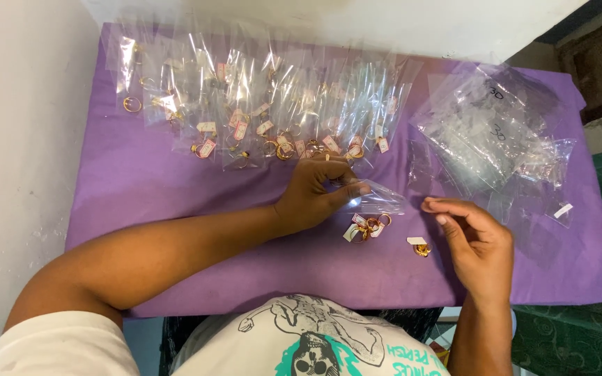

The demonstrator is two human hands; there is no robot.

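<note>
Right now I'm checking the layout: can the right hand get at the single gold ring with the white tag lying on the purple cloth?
Probably yes: the right hand hovers just beside the tagged gold ring, nothing between them.

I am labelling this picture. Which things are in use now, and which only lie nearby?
In use: left hand holding small clear bag; right hand; loose tagged rings.
Nearby: filled bags row; empty bags pile; purple cloth.
</note>
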